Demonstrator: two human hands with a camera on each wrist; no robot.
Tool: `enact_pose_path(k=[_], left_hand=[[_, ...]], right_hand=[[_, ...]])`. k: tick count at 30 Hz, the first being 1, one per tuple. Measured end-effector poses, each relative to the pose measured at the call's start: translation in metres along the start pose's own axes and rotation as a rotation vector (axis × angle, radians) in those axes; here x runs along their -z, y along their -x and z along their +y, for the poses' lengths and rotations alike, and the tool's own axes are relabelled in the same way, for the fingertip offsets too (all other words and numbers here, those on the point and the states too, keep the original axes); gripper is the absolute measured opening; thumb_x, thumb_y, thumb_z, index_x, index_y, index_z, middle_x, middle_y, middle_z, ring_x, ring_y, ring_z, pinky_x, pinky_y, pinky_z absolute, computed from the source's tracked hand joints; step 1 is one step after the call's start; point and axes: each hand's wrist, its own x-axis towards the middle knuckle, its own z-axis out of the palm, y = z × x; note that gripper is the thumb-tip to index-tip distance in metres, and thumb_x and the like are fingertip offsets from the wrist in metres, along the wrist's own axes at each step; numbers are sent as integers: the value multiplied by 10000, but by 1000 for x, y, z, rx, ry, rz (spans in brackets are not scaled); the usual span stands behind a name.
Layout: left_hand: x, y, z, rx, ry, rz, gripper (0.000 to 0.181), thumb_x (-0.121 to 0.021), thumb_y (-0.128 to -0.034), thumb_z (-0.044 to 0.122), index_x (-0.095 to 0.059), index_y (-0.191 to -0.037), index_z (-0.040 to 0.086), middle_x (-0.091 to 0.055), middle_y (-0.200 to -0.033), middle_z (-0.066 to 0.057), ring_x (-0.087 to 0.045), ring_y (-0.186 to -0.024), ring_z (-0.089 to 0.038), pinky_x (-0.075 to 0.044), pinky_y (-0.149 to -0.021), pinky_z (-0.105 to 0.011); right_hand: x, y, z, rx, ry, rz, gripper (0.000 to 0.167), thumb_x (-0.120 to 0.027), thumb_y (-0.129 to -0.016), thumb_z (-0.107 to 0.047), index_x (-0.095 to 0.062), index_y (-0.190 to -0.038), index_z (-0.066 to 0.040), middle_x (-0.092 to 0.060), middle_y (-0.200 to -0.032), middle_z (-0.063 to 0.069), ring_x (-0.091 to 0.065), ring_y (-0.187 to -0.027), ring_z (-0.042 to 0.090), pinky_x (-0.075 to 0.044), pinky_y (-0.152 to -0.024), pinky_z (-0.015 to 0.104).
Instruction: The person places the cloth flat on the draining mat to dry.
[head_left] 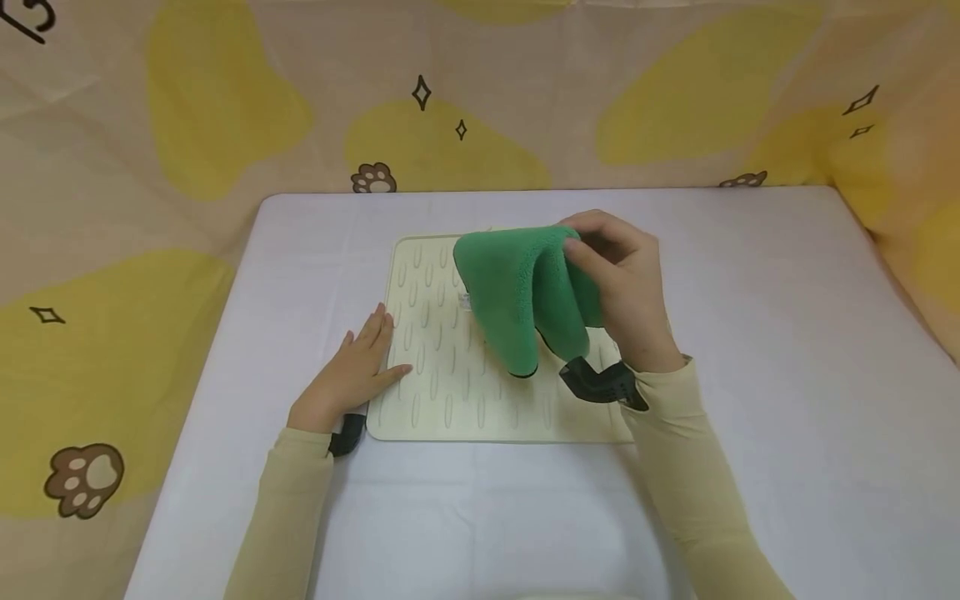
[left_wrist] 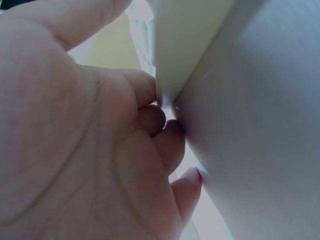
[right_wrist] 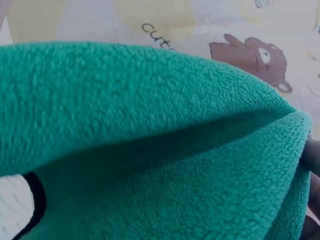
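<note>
A cream backdrop (head_left: 480, 50) with yellow blotches, paw prints and little stars hangs behind a white-covered table (head_left: 787, 375). Calling the table's far side twelve o'clock, a pale ridged mat (head_left: 465, 408) lies near the middle of it. A green cloth (head_left: 517, 292) hangs in folds above the mat, hiding a good part of its centre and far edge; whether its dark-trimmed lower corners touch the mat, I can't tell. The right hand (head_left: 622, 275), at the mat's two o'clock, pinches the cloth's upper edge between thumb and fingers, though most of those fingers are tucked behind. A small white tag (head_left: 465, 301) peeks out at the cloth's nine o'clock, too tiny to read. At the mat's nine o'clock the left hand (head_left: 356, 367) lies spread and empty, fingers against the edge, thumb on top. From the right wrist, the cloth covers nearly everything, leaving a brown bear (right_wrist: 252, 57) at one o'clock partly cut off, and a pale patch (right_wrist: 12, 207) at eight that I can't identify.
</note>
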Motion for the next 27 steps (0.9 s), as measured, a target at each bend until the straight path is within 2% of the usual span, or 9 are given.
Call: enact_pose_path(k=[4, 8, 12, 16, 20, 23, 27], left_hand=[[0, 1, 0, -3, 3, -1, 824, -511, -964, 382, -48, -1465, -81, 83, -1550, -192, 22, -1427, -318, -7, -1117, -552], [-1, 0, -1, -5, 0, -1, 827, -509, -963, 388, -45, -1467, -76, 88, -1551, -187, 23, -1428, -313, -8, -1117, -554], [-2, 0, -1, -3, -4, 6, 829, -507, -964, 394, -44, -1467, -76, 91, -1551, -184, 22, -1428, -309, -13, -1117, -554], [-3, -2, 0, -4, -7, 5, 829, -504, -966, 392, -40, -1464, -82, 100, -1548, -185, 22, -1427, -314, -16, -1117, -554], [-2, -1, 1, -3, 5, 3, 833, -508, -965, 387, -41, -1461, -91, 96, -1546, -197, 22, -1425, -325, -11, -1115, -557], [-2, -1, 1, -5, 18, 0, 832, -510, -964, 384, -44, -1460, -95, 90, -1545, -203, 23, -1424, -329, -7, -1115, -557], [-2, 0, 1, -5, 11, 1, 829, -512, -964, 378, -46, -1460, -96, 90, -1545, -203, 20, -1424, -333, -10, -1115, -557]], right_hand=[[-7, -2, 1, -16, -17, -13, 172, -626, -860, 44, -725, -883, -95, -662, -896, 64, -595, -829, 239, -477, -742, 308], [-7, 0, 6, -88, -21, 2, 192, -618, -866, 37, -722, -874, -124, -660, -885, 32, -593, -825, 196, -475, -750, 291], [2, 7, 19, -173, 43, -8, 179, -620, -880, 13, -716, -886, -137, -658, -892, 7, -587, -842, 182, -470, -774, 285], [20, 19, 39, -279, 126, -42, 164, -605, -906, -28, -702, -907, -160, -654, -913, -18, -579, -880, 179, -462, -812, 287], [34, 32, 61, -393, 160, -108, 109, -596, -924, -71, -688, -951, -123, -650, -932, -23, -570, -919, 182, -456, -846, 293], [41, 42, 76, -499, 175, -197, 106, -588, -933, -77, -680, -984, -82, -653, -962, -22, -567, -959, 173, -457, -861, 284], [45, 51, 90, -555, 209, -288, 129, -577, -935, -57, -666, -1020, -19, -655, -1028, 46, -561, -1021, 193, -459, -883, 289]])
